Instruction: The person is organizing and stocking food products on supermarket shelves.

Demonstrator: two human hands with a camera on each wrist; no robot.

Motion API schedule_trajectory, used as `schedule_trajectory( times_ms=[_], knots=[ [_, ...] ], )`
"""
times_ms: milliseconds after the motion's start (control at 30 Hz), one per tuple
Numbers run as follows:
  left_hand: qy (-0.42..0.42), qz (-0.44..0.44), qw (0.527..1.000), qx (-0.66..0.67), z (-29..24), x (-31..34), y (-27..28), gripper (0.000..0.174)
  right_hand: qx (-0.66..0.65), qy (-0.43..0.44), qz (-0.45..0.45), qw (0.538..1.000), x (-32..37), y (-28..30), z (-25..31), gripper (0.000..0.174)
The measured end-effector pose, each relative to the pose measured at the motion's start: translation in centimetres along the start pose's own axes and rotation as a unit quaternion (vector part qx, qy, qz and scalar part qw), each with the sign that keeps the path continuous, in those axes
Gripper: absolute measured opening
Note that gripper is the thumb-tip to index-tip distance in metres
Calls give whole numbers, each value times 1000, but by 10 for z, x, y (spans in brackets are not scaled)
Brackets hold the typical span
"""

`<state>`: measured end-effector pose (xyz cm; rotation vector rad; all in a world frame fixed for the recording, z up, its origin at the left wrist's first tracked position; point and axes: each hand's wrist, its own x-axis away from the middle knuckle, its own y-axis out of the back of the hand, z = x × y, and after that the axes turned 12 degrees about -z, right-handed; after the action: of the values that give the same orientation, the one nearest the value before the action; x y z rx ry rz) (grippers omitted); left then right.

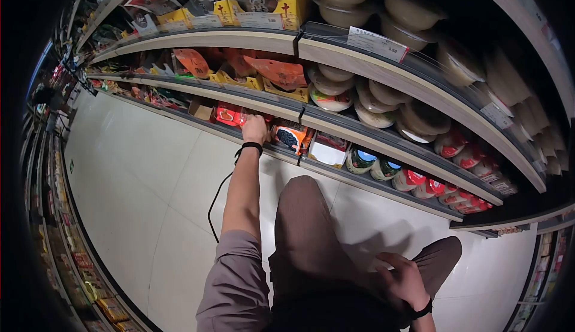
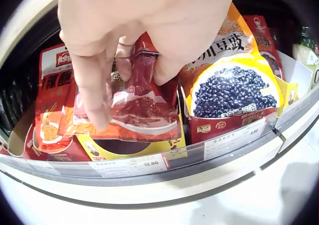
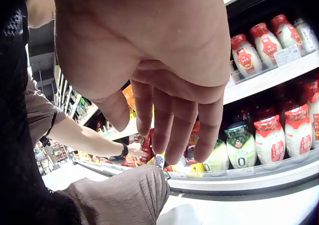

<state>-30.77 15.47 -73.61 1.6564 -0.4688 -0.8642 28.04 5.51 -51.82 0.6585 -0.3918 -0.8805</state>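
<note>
My left hand [image 1: 256,129] reaches down to the lowest shelf. In the left wrist view its thumb and fingers pinch the upper part of a red food pouch [image 2: 144,113], which stands in a yellow display box [image 2: 119,148]. Left of it leans another red pouch [image 2: 49,88]; to the right is an orange packet of black fermented beans [image 2: 234,88] in a dark red box. My right hand [image 1: 404,278] hangs by the knee with relaxed fingers and nothing in it. The right wrist view shows its fingers [image 3: 182,128] pointing down.
Price tags line the shelf edge [image 2: 199,185]. Jars with red caps [image 3: 271,135] and green-capped jars [image 3: 240,143] stand farther right. Bowls [image 1: 344,8] fill the shelves above. My bent knee [image 1: 305,206] is close to the shelf, over a pale tiled floor [image 1: 120,152].
</note>
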Motion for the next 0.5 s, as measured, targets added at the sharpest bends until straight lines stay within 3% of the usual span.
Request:
schedule_trajectory(
  times_ms=[133, 233, 400, 500],
  knots=[
    [-57, -25, 998, 26, 10, -2, -3, 23, -14, 14, 1, 1000, -4, -6, -11, 27],
    [2, -48, 994, 96, 16, 2, 24, 21, -13, 50, 11, 999, -18, -18, -15, 26],
    [-29, -29, 982, 183, 44, 4, 63, 21, -25, 75, 21, 997, -31, -27, -14, 27],
    [6, 141, 963, 231, 52, 17, 97, 21, -37, 71, 26, 996, -34, -25, -15, 28]
  ],
)
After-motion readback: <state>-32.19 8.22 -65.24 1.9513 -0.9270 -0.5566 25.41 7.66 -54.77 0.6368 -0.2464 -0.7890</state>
